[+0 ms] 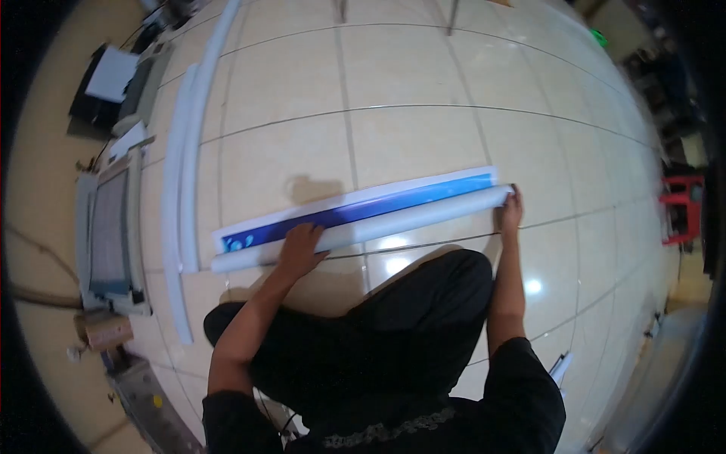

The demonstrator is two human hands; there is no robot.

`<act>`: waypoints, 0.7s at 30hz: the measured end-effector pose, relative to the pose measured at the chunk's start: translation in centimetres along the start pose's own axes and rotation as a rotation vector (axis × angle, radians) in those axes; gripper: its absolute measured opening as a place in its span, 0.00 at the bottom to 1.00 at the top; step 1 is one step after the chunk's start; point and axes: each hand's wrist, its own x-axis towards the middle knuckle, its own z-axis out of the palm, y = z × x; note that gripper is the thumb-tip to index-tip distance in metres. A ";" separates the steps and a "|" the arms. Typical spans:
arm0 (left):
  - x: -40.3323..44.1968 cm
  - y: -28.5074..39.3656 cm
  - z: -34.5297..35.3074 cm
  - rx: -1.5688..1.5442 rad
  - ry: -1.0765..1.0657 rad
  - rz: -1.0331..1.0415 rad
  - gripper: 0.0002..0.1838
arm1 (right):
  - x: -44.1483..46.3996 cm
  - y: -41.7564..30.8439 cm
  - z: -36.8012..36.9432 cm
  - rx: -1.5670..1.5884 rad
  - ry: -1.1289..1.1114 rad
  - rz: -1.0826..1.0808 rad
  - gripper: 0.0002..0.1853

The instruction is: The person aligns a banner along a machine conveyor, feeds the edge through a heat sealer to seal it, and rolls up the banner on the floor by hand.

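Note:
A partly rolled printed sheet (386, 200) lies across the tiled floor before my crossed legs. Its white back forms a long roll (420, 216), while a blue and purple printed strip with a white border shows flat along the far side. My left hand (304, 246) is bent over the roll left of its middle, fingers reaching onto the printed strip and thumb on the near side. At the right end, my right hand (513, 210) is closed around the roll, its fingertips partly hidden.
Long white rolls (193, 151) lie on the floor to the left. Beyond them stand a framed flat panel (111, 231), a machine with paper (113, 74) and a small cardboard box (107, 330). A red plastic stool (682, 208) stands at the far right.

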 end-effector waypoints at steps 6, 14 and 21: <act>-0.8 -0.6 2.7 0.179 0.034 0.053 0.37 | 1.1 1.6 -0.8 0.177 -0.069 0.104 0.21; -0.7 -0.8 2.8 0.260 -0.044 0.084 0.39 | 2.9 -2.6 0.8 -1.038 -0.025 0.124 0.21; -1.5 -2.3 -2.0 0.043 0.097 0.026 0.39 | 6.0 -0.4 0.4 -1.138 -0.208 0.021 0.22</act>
